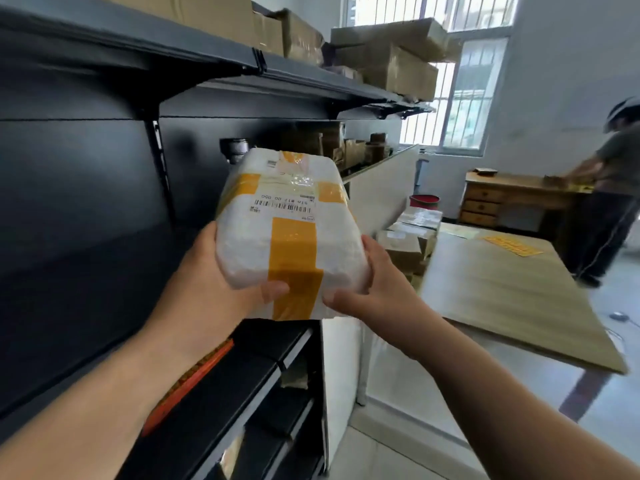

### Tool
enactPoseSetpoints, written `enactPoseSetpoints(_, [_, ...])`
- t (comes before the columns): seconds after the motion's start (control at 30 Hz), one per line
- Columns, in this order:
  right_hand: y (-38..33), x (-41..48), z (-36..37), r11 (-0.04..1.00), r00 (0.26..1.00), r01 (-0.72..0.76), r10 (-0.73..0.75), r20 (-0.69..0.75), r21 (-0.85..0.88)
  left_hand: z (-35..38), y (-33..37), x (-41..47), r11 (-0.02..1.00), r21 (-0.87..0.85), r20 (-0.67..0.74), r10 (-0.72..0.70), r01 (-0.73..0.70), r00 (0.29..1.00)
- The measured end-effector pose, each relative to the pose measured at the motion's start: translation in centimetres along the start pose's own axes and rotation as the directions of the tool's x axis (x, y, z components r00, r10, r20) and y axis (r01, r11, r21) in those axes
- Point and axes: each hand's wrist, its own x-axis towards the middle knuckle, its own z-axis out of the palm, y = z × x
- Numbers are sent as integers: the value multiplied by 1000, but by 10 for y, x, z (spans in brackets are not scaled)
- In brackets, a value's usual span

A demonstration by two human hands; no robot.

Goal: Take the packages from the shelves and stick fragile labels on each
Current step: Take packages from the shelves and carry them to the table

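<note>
1. Stockroom w/ dark metal shelving unit (104, 168) filling the 9 o'clock side, pale tiled floor at 5 o'clock, barred windows at 1 o'clock.
2. Nearest: both bare forearms reach up from 6 o'clock. Left hand (221, 268) cups the near-left corner of the pkg, thumb on top over the tape; right hand (363, 289) cups the near-right corner, thumb also on top. Both closed on it, neither free.
3. Task item: white plastic-wrapped package w/ yellow tape bands and a barcode slip (287, 223), held mid-air at centre, clear of the shelf, tilted, far end higher. No fragile label visible on the showing face.
4. Below it, 7 o'clock: lower shelf levels w/ an orange strip (194, 375); can't tell what it is.
5. Further, 3 o'clock: light wooden table (512, 292) w/ yellow label sheets (512, 245) lying at its far end. Small boxes (405, 244) stacked between shelf end and table.
6. Farthest: brown cardboard boxes (388, 57) on the top shelf at 12 o'clock; another person (609, 188) at a wooden desk (502, 199), 2 o'clock.
7. Step in hand, by my read: pickup done, carry phase. Next needs a swing toward 3 o'clock, pkg set flat on the table nr the sheets, then one hand freed to peel a label.
</note>
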Motion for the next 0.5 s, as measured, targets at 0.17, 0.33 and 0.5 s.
enactPoseSetpoints(0.17, [34, -12, -47, 996, 993, -91, 92, -76, 15, 63, -13, 30, 998, -33, 167, -45, 52, 985])
enactPoseSetpoints(0.33, [87, -4, -104, 984, 974, -176, 174, -146, 1, 145, -21, 64, 994, -65, 279, -62, 84, 958])
enactPoseSetpoints(0.5, [147, 25, -169, 969, 956, -245, 247, -159, 28, 236, -31, 112, 981, -91, 354, -130, 172, 926])
